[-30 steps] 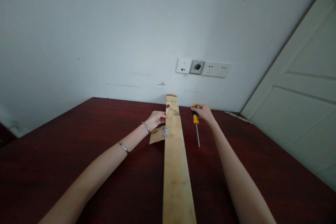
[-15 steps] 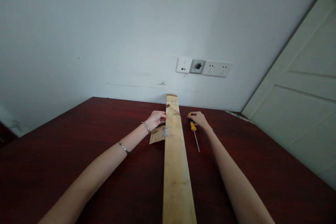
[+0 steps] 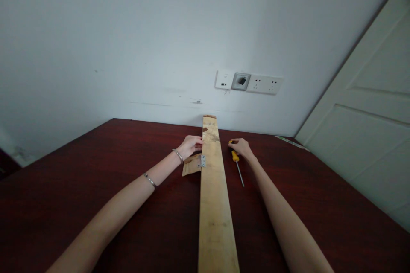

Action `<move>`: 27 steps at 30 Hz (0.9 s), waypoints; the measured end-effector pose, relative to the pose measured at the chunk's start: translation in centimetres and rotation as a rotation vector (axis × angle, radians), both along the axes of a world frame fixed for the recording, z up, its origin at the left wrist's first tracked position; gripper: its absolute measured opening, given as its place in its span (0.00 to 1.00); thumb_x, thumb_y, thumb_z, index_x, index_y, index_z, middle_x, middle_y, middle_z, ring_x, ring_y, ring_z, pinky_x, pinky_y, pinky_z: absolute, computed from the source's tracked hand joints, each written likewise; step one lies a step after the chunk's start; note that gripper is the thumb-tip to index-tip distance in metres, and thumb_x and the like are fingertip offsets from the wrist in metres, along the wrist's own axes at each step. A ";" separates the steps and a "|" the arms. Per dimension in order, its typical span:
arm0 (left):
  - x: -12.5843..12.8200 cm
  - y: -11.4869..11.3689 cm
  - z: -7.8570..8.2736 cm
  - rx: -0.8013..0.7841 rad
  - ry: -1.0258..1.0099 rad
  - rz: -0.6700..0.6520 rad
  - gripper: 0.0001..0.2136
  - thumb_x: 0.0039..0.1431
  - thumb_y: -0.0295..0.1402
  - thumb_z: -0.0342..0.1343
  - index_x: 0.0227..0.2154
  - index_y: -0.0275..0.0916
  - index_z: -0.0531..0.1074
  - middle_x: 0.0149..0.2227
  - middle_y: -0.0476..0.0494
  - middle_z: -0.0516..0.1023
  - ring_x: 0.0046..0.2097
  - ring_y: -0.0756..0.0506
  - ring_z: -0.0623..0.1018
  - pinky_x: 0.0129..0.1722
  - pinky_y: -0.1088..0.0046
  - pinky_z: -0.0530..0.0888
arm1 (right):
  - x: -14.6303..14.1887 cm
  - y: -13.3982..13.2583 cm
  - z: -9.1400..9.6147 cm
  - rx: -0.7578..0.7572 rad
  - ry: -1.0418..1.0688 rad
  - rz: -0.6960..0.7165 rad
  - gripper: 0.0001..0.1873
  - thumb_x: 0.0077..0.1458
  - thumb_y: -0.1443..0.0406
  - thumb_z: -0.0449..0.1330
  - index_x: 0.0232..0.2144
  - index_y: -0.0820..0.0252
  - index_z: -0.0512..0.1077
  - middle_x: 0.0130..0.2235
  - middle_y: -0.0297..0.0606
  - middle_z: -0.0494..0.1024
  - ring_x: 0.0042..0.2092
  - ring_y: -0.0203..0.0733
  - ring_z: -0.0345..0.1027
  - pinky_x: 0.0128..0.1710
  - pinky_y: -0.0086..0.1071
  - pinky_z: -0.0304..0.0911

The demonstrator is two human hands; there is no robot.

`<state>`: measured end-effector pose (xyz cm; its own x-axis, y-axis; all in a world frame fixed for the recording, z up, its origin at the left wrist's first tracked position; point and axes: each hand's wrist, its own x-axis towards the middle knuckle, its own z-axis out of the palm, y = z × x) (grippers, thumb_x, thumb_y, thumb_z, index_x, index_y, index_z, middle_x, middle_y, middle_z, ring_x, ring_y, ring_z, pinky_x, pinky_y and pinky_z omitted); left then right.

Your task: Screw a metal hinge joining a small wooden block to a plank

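Note:
A long pale wooden board (image 3: pixel 214 204) runs away from me toward the wall. A small metal hinge (image 3: pixel 201 161) joins its left edge to a short wooden piece (image 3: pixel 191 166), which sticks out at an angle. Just beyond that piece, my left hand (image 3: pixel 192 143) grips the board's left edge, fingertips partly hidden. To the right of the board, my right hand (image 3: pixel 241 146) is closed around the handle of a yellow-and-black screwdriver (image 3: pixel 235 157). The screwdriver's shaft points back toward me, apart from the board.
Everything lies on a dark red wooden table (image 3: pixel 144 222). A pale wall (image 3: pixel 160 51) with sockets (image 3: pixel 263 84) rises behind its far edge. A white panelled door (image 3: pixel 368 128) stands at the right. A thin printed strip (image 3: pixel 292 142) lies at the far right corner.
My right hand has shifted very slightly left and toward me with the screwdriver. My left hand and the board look unmoved.

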<state>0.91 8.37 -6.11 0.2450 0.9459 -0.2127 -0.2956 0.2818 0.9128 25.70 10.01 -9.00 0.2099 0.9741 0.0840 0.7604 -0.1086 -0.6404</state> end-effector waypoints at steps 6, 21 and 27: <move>0.0 0.0 0.0 -0.009 -0.004 0.017 0.10 0.44 0.12 0.53 0.29 0.25 0.75 0.29 0.36 0.78 0.27 0.47 0.78 0.32 0.72 0.75 | 0.4 0.4 -0.4 0.009 -0.034 0.004 0.26 0.42 0.58 0.60 0.45 0.63 0.75 0.42 0.45 0.78 0.42 0.46 0.73 0.32 0.27 0.68; 0.0 0.1 -0.2 0.002 -0.010 0.014 0.10 0.43 0.12 0.54 0.30 0.24 0.74 0.29 0.36 0.78 0.27 0.47 0.78 0.31 0.72 0.76 | 0.0 -0.5 0.8 0.034 0.033 0.054 0.25 0.43 0.54 0.63 0.42 0.64 0.75 0.44 0.46 0.77 0.45 0.46 0.71 0.40 0.31 0.67; 0.1 0.0 0.0 -0.007 0.001 0.026 0.10 0.41 0.11 0.55 0.29 0.25 0.74 0.29 0.36 0.78 0.27 0.47 0.78 0.30 0.72 0.75 | -1.5 -0.8 3.7 0.079 0.169 0.046 0.23 0.48 0.60 0.61 0.46 0.65 0.71 0.46 0.48 0.75 0.48 0.46 0.69 0.43 0.33 0.66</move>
